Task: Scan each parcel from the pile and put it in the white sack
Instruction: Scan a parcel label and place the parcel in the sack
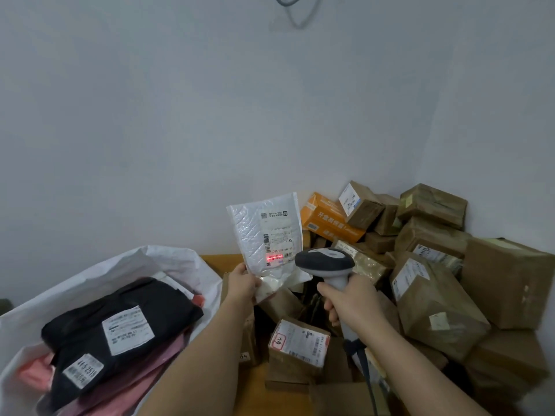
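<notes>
Pale wall (150, 115), meeting a second wall at the right; a grey cable (295, 13) loops at its top edge.

Pile of parcels (435, 280), heaped into the far right corner of the desk (220, 261) against both walls: brown taped cartons, too overlapped to count exactly, well over a dozen. One orange carton (327, 219) lies tilted at the back of the heap; one small labelled carton (297, 345) stands at the near edge, between the two forearms.

White sack (180, 265), one, mouth open, at the left edge of the desk. Inside — two black mailers (126, 319), each with a white label, resting on pink mailers (36, 370) whose number cannot be told.

White bubble mailer (264, 235), one, held upright above the middle of the desk, label toward the viewer; a red scan line crosses the barcode near the label's lower end.

Handheld scanner (326, 261), one, grey with a dark head, aimed at that label from just beside it.

Right hand (351, 301) — fingers wrapped round the scanner's handle.

Left hand (241, 285) — thumb and fingers pinch the mailer's lower left corner.
</notes>
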